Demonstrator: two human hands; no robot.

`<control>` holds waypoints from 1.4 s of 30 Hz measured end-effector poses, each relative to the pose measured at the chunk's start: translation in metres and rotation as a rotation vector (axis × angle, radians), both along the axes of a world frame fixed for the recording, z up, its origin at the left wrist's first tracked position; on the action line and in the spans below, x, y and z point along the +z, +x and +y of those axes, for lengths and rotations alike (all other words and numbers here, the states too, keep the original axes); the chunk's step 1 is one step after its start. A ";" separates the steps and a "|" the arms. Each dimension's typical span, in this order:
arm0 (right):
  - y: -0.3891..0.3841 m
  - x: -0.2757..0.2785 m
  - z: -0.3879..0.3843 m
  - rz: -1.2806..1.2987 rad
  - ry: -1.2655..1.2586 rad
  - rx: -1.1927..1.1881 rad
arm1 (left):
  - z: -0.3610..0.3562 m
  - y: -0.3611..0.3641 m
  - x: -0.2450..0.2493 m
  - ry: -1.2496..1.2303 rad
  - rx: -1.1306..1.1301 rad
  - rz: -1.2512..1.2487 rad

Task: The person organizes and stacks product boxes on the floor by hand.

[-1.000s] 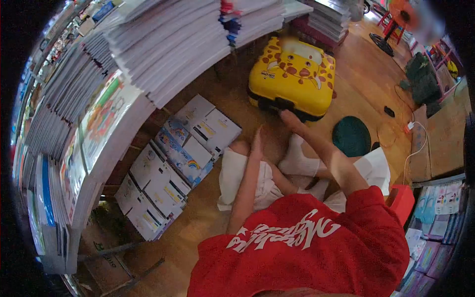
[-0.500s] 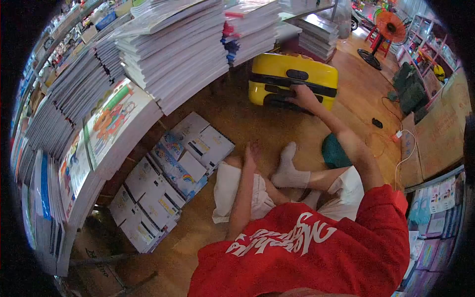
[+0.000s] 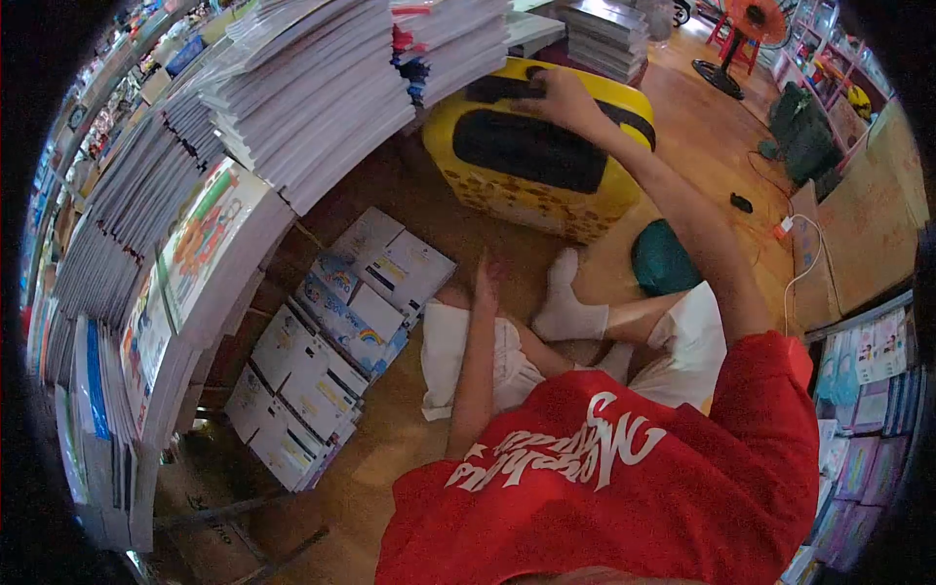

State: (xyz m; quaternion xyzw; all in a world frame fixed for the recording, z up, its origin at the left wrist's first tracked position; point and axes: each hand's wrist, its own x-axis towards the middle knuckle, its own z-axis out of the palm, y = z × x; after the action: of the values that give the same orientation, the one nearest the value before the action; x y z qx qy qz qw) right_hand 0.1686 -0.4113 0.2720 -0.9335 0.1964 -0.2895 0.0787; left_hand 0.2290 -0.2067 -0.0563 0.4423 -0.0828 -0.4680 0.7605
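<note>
My right hand (image 3: 564,97) is closed round the black handle at the top of a yellow suitcase (image 3: 612,190), which stands tilted on the floor ahead of me. A large dark panel and a brown pattern show on its side. Resting near my knee, my left hand (image 3: 488,276) holds nothing, and its fingers are apart. To the left of that hand, white and blue booklets (image 3: 375,317) lie in rows on the floor.
Tall stacks of paper (image 3: 312,97) and picture books (image 3: 200,253) line the left side. A green round object (image 3: 665,258) sits by my foot. An orange fan (image 3: 756,19), cables, cardboard (image 3: 868,214) and shelves of goods (image 3: 863,439) are at the right.
The yellow suitcase has tipped and come closer, so that its patterned side now shows. My right hand has moved up and left with its handle. My left hand has barely moved.
</note>
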 end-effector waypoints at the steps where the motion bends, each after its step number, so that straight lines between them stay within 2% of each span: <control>1: 0.005 0.000 -0.002 -0.022 -0.066 -0.010 | 0.001 0.000 0.000 -0.027 -0.011 -0.012; 3: 0.014 -0.002 -0.011 -0.066 -0.204 -0.030 | -0.001 -0.001 -0.002 -0.035 -0.036 -0.021; 6: 0.018 -0.007 -0.034 -0.079 -0.184 0.040 | -0.003 0.004 -0.014 -0.025 -0.077 0.034; 7: 0.017 -0.003 -0.042 0.047 -0.093 0.022 | -0.005 0.007 -0.018 -0.019 -0.089 0.065; 10: 0.012 -0.012 -0.052 0.003 -0.408 0.035 | -0.007 0.012 -0.028 -0.007 -0.110 0.119; 13: -0.022 -0.015 -0.031 -0.062 -0.394 0.028 | -0.007 0.013 -0.032 0.003 -0.127 0.094; 17: -0.091 -0.022 0.007 -0.360 -0.468 -0.200 | -0.010 0.008 -0.028 0.025 -0.165 0.009; 20: -0.122 -0.051 0.007 -0.426 0.057 -0.108 | -0.018 0.009 -0.040 0.037 -0.171 -0.070; 22: -0.128 -0.064 0.000 -0.361 0.061 -0.065 | -0.027 0.015 -0.056 0.034 -0.162 -0.134; 25: -0.119 -0.061 -0.003 -0.334 0.148 -0.009 | -0.032 0.017 -0.063 0.058 -0.128 -0.207; 26: -0.114 -0.059 -0.002 -0.338 0.192 0.005 | -0.027 0.010 -0.041 0.086 -0.107 -0.213; 28: -0.101 -0.064 0.000 -0.379 0.102 -0.003 | -0.017 -0.005 0.006 0.141 -0.067 -0.224; 31: -0.080 -0.066 0.017 -0.394 0.060 -0.017 | -0.014 -0.009 0.020 0.173 -0.047 -0.188; 34: -0.046 -0.072 0.044 -0.422 0.047 -0.052 | -0.013 -0.008 0.027 0.099 -0.004 -0.247; 37: -0.006 -0.074 0.091 -0.454 0.044 -0.089 | -0.003 -0.013 0.048 0.005 0.206 -0.270; 40: 0.025 -0.076 0.128 -0.461 0.053 -0.191 | 0.005 -0.011 0.064 0.031 0.277 -0.077; 42: 0.036 -0.077 0.136 -0.460 0.017 -0.229 | -0.006 0.008 0.023 0.053 0.317 -0.210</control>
State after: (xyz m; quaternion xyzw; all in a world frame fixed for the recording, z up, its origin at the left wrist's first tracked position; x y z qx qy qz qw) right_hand 0.2049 -0.2754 0.1946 -0.8140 0.2803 -0.4996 0.0960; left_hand 0.2369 -0.2127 -0.0332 0.5161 -0.0788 -0.2956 0.8001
